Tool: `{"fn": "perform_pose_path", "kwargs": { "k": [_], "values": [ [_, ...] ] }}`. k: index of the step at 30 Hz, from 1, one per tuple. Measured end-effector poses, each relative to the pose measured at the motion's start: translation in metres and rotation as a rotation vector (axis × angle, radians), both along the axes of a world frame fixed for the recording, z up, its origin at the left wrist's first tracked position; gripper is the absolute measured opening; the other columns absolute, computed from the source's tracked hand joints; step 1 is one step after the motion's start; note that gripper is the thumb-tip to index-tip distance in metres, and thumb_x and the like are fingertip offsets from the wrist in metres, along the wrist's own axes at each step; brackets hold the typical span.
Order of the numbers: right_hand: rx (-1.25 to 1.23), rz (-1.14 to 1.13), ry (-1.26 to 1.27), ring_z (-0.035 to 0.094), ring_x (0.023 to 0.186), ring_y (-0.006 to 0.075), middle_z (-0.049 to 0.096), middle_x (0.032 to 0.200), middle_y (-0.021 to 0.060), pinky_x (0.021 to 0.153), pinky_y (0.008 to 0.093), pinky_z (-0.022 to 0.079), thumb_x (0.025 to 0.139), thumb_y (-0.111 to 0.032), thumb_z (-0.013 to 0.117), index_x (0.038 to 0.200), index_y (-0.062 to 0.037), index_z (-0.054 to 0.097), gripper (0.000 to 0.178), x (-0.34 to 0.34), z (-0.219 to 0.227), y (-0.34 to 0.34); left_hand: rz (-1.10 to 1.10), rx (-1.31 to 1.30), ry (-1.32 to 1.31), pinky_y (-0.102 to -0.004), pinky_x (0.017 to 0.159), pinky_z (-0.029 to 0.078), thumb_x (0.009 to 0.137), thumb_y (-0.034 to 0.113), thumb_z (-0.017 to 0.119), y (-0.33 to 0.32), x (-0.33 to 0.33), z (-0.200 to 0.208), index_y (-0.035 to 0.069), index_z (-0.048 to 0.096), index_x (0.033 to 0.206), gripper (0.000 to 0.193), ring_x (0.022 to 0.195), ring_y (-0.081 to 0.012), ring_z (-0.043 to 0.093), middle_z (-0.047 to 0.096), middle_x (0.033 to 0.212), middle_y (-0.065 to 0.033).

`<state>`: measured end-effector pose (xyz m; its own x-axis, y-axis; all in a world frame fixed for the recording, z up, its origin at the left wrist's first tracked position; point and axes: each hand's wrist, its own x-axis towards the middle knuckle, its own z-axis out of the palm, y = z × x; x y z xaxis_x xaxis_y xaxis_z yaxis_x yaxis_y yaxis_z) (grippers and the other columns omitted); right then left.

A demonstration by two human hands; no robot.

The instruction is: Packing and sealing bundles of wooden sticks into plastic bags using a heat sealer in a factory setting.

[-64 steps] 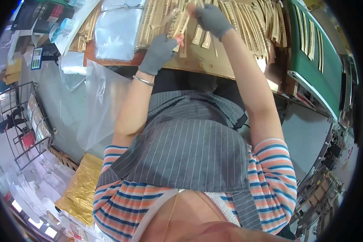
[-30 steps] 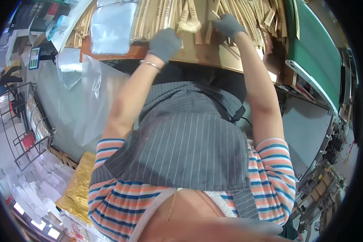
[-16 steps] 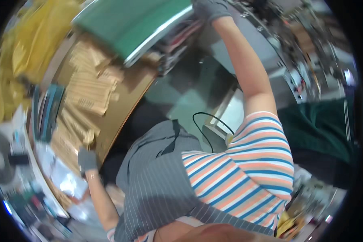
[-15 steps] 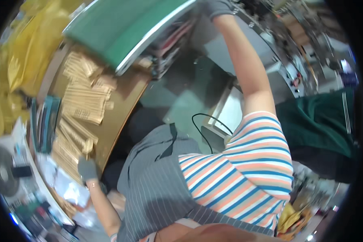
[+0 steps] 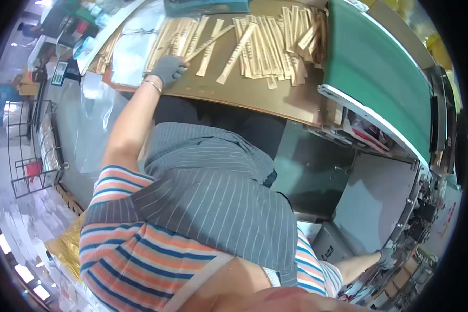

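My left hand (image 5: pixel 170 70), in a grey glove, is at the near left of the tabletop, beside a row of narrow tan paper packets (image 5: pixel 172 39). Its curled fingers pinch the near end of one narrow paper packet (image 5: pixel 209 42), which slants away to the right over the others. More packets (image 5: pixel 265 49) lie fanned out in the middle of the table, with one (image 5: pixel 237 53) lying apart at an angle. My right hand (image 5: pixel 387 257), also gloved, reaches far out to the lower right beside machine parts. It shows small and blurred, so its fingers cannot be made out.
A green conveyor belt (image 5: pixel 374 67) with a pale metal rail borders the wooden table (image 5: pixel 291 101) on the right. Clear plastic bags (image 5: pixel 132 57) lie at the table's left end. A blue-green bin (image 5: pixel 208 6) stands at the back. A black wire rack (image 5: pixel 34 151) is at far left.
The view has swung round to the left, bringing the packets to the top middle. My left hand now has a packet slanting from its fingers. My right arm stays stretched toward the machine side.
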<state>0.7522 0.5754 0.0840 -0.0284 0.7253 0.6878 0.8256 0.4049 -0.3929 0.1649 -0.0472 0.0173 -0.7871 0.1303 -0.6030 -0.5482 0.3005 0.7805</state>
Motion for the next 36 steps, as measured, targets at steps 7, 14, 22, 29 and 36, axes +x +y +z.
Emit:
{"fn": "perform_pose_path", "kwargs": {
  "k": [7, 14, 22, 29, 36],
  "values": [
    [-0.262, 0.963, 0.306, 0.060, 0.088, 0.0234, 0.063, 0.104, 0.0144, 0.076, 0.0303, 0.050, 0.085, -0.018, 0.054, 0.104, 0.0036, 0.062, 0.030, -0.211, -0.033, -0.146, -0.082, 0.061, 0.138, -0.0190, 0.040, 0.026, 0.087, 0.021, 0.059, 0.013, 0.032, 0.003, 0.004, 0.058, 0.085, 0.017, 0.047, -0.0044, 0.037, 0.048, 0.062, 0.0029],
    [-1.617, 1.436, 0.599, 0.046, 0.054, 0.0071, 0.053, 0.073, 0.0012, 0.050, 0.0214, 0.041, 0.087, -0.028, 0.059, 0.108, 0.0014, 0.057, 0.037, -0.458, 0.010, -0.341, -0.167, 0.156, 0.482, -0.0193, 0.044, 0.033, 0.087, 0.020, 0.059, 0.033, 0.121, 0.050, 0.001, 0.060, 0.087, 0.019, 0.050, -0.0046, 0.045, 0.056, 0.063, -0.0013],
    [-1.140, 1.550, 0.056, 0.057, 0.064, 0.0205, 0.061, 0.073, 0.0100, 0.059, 0.0321, 0.046, 0.084, -0.040, 0.059, 0.087, 0.0002, 0.056, 0.040, -0.572, -0.021, -0.360, -0.102, 0.072, 0.524, -0.0214, 0.043, 0.036, 0.086, 0.018, 0.061, 0.008, 0.100, 0.024, 0.002, 0.062, 0.080, 0.017, 0.049, -0.0057, 0.050, 0.061, 0.063, -0.0034],
    [-0.415, 0.669, -0.634, 0.039, 0.124, 0.0382, 0.038, 0.135, 0.0263, 0.102, 0.0406, 0.034, 0.076, -0.063, 0.052, 0.133, 0.0011, 0.036, 0.087, -0.621, -0.065, -0.176, -0.166, -0.243, 0.727, -0.0292, 0.050, 0.041, 0.094, 0.034, 0.046, -0.001, 0.018, 0.026, -0.003, 0.060, 0.089, 0.040, 0.051, -0.0152, 0.049, 0.048, 0.055, -0.0040],
    [-0.792, 0.593, -0.665, 0.042, 0.123, 0.0397, 0.038, 0.135, 0.0281, 0.097, 0.0454, 0.039, 0.068, -0.062, 0.063, 0.138, -0.0027, 0.027, 0.099, -0.623, -0.094, -0.177, -0.730, -0.058, 1.450, -0.0292, 0.056, 0.043, 0.091, 0.027, 0.050, 0.123, -0.139, 0.148, 0.002, 0.059, 0.091, 0.027, 0.060, -0.0145, 0.055, 0.055, 0.069, -0.0005]
  ]
}}
